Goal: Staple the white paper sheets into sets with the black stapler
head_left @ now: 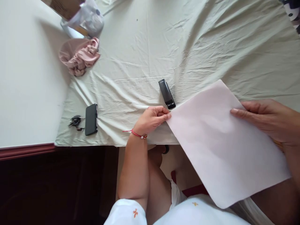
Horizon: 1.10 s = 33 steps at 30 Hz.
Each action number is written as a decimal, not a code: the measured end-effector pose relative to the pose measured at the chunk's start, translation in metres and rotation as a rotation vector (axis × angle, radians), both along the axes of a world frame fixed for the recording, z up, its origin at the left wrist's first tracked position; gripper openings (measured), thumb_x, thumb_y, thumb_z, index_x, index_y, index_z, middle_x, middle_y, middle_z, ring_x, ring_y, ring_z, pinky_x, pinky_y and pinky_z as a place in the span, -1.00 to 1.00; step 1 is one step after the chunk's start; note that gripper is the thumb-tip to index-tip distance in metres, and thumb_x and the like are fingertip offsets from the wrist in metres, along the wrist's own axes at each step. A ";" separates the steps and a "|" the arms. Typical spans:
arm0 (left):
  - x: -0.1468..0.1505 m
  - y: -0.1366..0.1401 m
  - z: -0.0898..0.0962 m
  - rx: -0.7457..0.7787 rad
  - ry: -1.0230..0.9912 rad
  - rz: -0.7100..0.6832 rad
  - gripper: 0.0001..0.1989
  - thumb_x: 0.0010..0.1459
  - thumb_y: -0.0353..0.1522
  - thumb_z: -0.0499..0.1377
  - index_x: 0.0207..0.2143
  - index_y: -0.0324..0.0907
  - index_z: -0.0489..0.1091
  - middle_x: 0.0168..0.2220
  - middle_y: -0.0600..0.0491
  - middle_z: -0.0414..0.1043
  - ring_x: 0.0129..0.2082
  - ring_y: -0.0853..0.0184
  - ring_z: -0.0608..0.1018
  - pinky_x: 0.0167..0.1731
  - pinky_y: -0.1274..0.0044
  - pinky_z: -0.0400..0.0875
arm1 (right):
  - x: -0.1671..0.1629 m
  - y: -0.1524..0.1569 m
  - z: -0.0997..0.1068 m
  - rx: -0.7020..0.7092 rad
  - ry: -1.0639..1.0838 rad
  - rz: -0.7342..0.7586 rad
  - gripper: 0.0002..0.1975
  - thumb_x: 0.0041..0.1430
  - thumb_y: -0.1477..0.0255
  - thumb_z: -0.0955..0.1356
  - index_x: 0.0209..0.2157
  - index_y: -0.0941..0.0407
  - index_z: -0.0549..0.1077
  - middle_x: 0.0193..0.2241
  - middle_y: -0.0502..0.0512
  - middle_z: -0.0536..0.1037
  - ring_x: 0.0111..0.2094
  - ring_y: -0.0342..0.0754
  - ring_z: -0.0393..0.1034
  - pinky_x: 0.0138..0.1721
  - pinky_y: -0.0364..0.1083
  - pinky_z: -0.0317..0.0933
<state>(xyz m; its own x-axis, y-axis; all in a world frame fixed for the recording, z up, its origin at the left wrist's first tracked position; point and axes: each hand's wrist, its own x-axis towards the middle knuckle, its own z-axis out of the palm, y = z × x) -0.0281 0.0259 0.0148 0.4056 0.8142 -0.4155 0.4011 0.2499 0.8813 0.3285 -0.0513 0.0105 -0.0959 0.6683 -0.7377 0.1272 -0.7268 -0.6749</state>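
Observation:
A blank white sheet of paper (211, 140) is held tilted over the table's front edge and my lap. My left hand (154, 117) pinches its left corner between thumb and fingers; a red string bracelet circles that wrist. On the opposite edge, my right hand (264, 117) grips the sheet with the thumb on top and the fingers partly hidden beneath. Just beyond my left hand lies a small black mobile phone (166, 93) on the cloth, close to the paper's edge without being held.
A pale green wrinkled cloth (131, 62) covers the table. At the left lie a black smartphone (91, 119) and a bunch of keys (75, 121). Farther back are a pink fabric item (81, 57), a plastic bag (90, 20) and a cardboard box (65, 7), beside a white wall.

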 end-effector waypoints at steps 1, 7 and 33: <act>0.002 0.001 -0.001 0.017 -0.005 0.032 -0.77 0.04 -0.23 0.41 -0.38 -0.21 0.54 -0.53 0.12 0.34 -0.57 0.51 0.23 -0.58 0.61 0.03 | -0.001 -0.001 0.000 -0.024 0.015 -0.027 -0.63 -0.11 0.12 0.56 -0.25 -0.01 0.63 -0.40 0.19 0.69 -0.51 0.29 0.59 -0.64 0.08 0.44; 0.016 0.004 -0.008 0.060 -0.069 0.224 -0.86 0.06 -0.40 0.27 -0.31 -0.17 0.38 -0.56 0.20 0.29 -0.66 0.54 0.18 -0.66 0.62 0.03 | -0.017 0.002 0.000 -0.086 0.027 -0.163 -0.69 -0.03 0.15 0.54 -0.27 0.02 0.63 -0.44 0.20 0.68 -0.57 0.20 0.57 -0.66 0.00 0.39; 0.022 0.006 -0.020 1.083 0.164 0.270 -0.48 0.04 -0.71 0.04 -0.18 -0.09 0.64 -0.01 0.08 0.67 0.16 0.29 0.58 0.22 0.36 0.46 | -0.029 0.007 0.014 -0.066 -0.051 -0.291 -0.74 0.02 0.30 0.48 -0.23 0.08 0.64 -0.44 0.19 0.67 -0.59 0.11 0.54 -0.66 -0.04 0.37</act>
<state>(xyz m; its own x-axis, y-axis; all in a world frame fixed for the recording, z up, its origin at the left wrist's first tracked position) -0.0057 0.0321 -0.0054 0.1676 0.8307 0.5309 0.5803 -0.5185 0.6281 0.2998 -0.0447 0.0247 0.1308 0.6125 -0.7796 -0.0608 -0.7799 -0.6229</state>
